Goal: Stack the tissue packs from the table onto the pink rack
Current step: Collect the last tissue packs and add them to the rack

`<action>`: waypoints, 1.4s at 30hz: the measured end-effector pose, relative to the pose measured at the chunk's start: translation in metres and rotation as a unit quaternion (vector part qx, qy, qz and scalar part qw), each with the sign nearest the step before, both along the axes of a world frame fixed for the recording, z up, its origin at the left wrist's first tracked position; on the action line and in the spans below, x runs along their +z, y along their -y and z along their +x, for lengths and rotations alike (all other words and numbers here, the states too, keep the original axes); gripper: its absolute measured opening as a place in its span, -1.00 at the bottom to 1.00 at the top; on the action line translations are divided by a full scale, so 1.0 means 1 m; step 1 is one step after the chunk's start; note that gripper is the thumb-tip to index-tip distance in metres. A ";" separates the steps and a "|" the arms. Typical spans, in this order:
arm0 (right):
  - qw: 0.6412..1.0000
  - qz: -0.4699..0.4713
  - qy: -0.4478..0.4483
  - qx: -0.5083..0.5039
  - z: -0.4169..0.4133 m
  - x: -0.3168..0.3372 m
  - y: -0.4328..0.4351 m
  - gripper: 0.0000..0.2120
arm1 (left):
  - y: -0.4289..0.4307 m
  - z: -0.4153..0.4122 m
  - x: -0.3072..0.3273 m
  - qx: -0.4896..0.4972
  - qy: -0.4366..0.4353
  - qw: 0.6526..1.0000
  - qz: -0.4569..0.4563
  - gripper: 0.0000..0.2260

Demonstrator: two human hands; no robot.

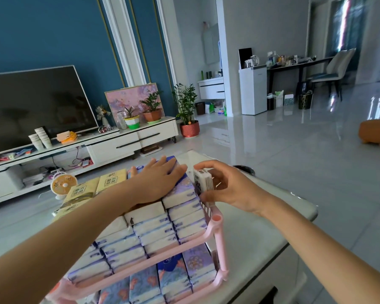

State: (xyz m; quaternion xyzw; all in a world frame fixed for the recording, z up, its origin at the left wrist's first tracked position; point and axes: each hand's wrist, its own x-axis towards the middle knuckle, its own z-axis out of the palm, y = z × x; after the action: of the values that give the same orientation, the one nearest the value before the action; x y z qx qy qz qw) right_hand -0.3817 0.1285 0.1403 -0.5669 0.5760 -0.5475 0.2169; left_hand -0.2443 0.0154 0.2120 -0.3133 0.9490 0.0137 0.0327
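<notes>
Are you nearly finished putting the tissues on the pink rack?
Nearly. Done: the lower shelf of the pink rack is full of blue packs, and purple packs and yellow packs cover the top. In hand: the right hand pinches one white pack at the rack's right edge, while the left hand rests flat on the top packs. Left: fitting that pack in; the table shows no loose packs.

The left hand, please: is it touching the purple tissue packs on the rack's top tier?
Touching. The head view shows the left hand lying flat, palm down, on the purple tissue packs atop the pink rack, no gap showing.
</notes>
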 end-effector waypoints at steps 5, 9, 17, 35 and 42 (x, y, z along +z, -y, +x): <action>0.998 0.008 -0.059 -0.016 0.005 -0.001 -0.004 -0.62 | 0.015 -0.002 -0.010 -0.027 0.049 0.997 -0.048 -0.52; 0.993 0.018 -0.110 -0.044 0.010 -0.004 -0.010 -0.76 | 0.016 -0.002 -0.012 -0.042 0.068 0.994 -0.068 -0.56; 0.992 0.015 -0.103 -0.075 0.011 0.005 -0.009 -0.67 | 0.021 -0.002 -0.016 -0.057 0.096 0.989 -0.102 -0.56; 0.991 0.108 0.079 -0.002 0.025 -0.008 0.032 -0.61 | 0.024 -0.005 -0.021 -0.047 0.069 0.993 -0.081 -0.53; 0.997 0.071 -0.024 -0.014 0.028 -0.007 0.035 -0.67 | 0.024 -0.003 -0.022 -0.057 0.056 0.994 -0.080 -0.56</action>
State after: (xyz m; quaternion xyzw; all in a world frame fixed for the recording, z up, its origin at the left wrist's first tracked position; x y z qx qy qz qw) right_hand -0.3539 0.0936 0.1336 -0.5549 0.6262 -0.4946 0.2350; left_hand -0.2477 -0.0089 0.1897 -0.2607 0.9600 -0.0819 0.0614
